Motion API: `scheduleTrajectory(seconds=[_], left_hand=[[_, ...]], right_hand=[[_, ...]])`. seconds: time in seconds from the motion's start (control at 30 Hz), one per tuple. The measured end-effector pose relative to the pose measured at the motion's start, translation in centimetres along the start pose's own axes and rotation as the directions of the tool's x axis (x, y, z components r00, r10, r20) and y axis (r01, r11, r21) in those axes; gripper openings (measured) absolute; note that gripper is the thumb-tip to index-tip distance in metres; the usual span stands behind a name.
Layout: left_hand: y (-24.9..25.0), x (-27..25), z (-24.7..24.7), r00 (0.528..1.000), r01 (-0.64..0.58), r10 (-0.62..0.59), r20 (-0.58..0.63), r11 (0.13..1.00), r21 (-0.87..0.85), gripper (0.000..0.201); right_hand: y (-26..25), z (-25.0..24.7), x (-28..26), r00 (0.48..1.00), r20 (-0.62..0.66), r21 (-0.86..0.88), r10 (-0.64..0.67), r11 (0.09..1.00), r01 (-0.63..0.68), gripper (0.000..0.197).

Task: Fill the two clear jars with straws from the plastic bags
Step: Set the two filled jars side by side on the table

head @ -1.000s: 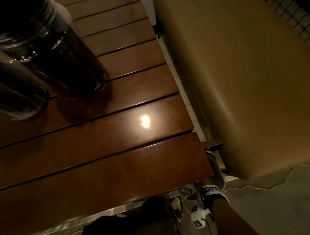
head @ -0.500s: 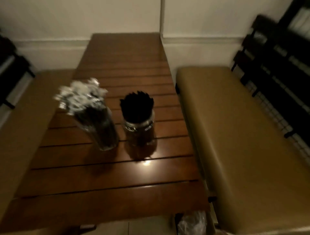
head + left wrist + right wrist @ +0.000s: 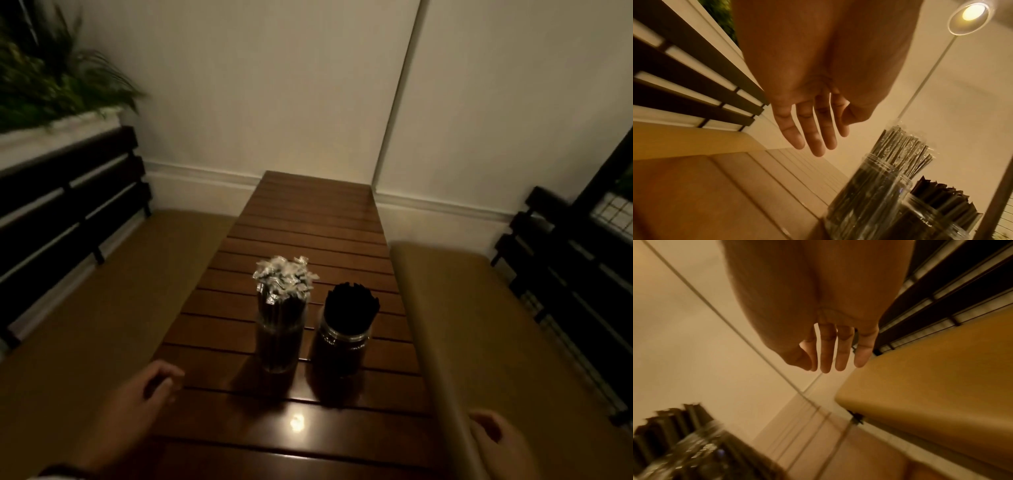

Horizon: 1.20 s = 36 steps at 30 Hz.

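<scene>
Two clear jars stand side by side on the slatted wooden table. The taller left jar holds dark straws in clear wrappers with crinkled silvery tops. The shorter right jar is packed with plain black straws. My left hand hovers at the table's near left edge, fingers loose, holding nothing. My right hand hangs empty off the table's near right, over the bench edge. No plastic bag shows in these views.
Tan cushioned benches flank the table on both sides, with dark slatted backrests. A white wall closes the far end. A planter with green leaves sits at upper left. A ceiling lamp glows overhead.
The head view has risen from close over the near table edge to a wide look along the table. Both empty hands have come into view near the front. The jars stand unmoved.
</scene>
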<state>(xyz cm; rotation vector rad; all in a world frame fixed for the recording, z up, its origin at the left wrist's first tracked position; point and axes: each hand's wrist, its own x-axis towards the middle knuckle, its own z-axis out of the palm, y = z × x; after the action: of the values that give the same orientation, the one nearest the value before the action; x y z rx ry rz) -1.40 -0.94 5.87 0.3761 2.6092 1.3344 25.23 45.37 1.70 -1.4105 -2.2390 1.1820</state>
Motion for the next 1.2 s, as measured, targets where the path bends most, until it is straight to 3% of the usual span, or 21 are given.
scheduleTrajectory(seconds=[0.07,0.2,0.33,0.47,0.6,0.73,0.8,0.87,0.97,1.2], left_hand=[[1.5,2.1,0.9,0.995,-0.079,0.077,0.071,0.996,0.037,0.019],[4.4,5.3,3.3,0.978,-0.141,0.127,0.168,0.987,0.072,0.020],[6.6,8.2,5.6,0.982,-0.079,0.063,0.175,0.993,0.088,0.082],[7.0,10.0,7.6,0.979,-0.065,0.050,0.199,0.995,0.070,0.111],[7.5,10.3,8.8,0.964,-0.132,0.138,0.226,0.990,-0.043,0.078],[7.5,10.4,9.5,0.956,-0.141,0.173,0.236,0.979,-0.145,0.080],[6.6,11.0,10.1,0.953,-0.152,0.180,0.243,0.980,-0.130,0.095],[6.6,11.3,10.4,0.953,-0.156,0.178,0.244,0.982,-0.105,0.109],[6.6,12.1,10.8,0.956,-0.117,0.156,0.249,0.980,-0.163,0.114],[5.5,15.1,12.5,0.966,-0.083,0.128,0.224,0.976,-0.200,0.121]], right_hand=[[-3.7,1.1,-0.1,0.997,0.035,-0.064,-0.072,0.995,0.074,0.011],[-9.5,4.2,0.9,0.975,0.137,-0.041,-0.177,0.982,0.184,0.029],[-12.7,7.5,1.6,0.949,0.214,-0.031,-0.233,0.969,0.245,0.071],[-14.4,10.2,1.9,0.915,0.314,0.100,-0.253,0.967,0.233,0.107],[-15.4,12.1,1.9,0.878,0.299,0.226,-0.374,0.922,0.315,0.086],[-17.0,12.6,1.7,0.858,0.287,0.148,-0.425,0.905,0.399,0.066],[-17.5,12.8,1.8,0.865,0.281,0.104,-0.415,0.910,0.402,0.061],[-17.7,13.1,2.1,0.880,0.265,0.067,-0.395,0.918,0.392,0.073],[-17.9,13.6,2.9,0.886,0.276,0.014,-0.372,0.923,0.384,0.099],[-19.1,14.4,4.8,0.893,0.254,-0.019,-0.373,0.921,0.390,0.089]])
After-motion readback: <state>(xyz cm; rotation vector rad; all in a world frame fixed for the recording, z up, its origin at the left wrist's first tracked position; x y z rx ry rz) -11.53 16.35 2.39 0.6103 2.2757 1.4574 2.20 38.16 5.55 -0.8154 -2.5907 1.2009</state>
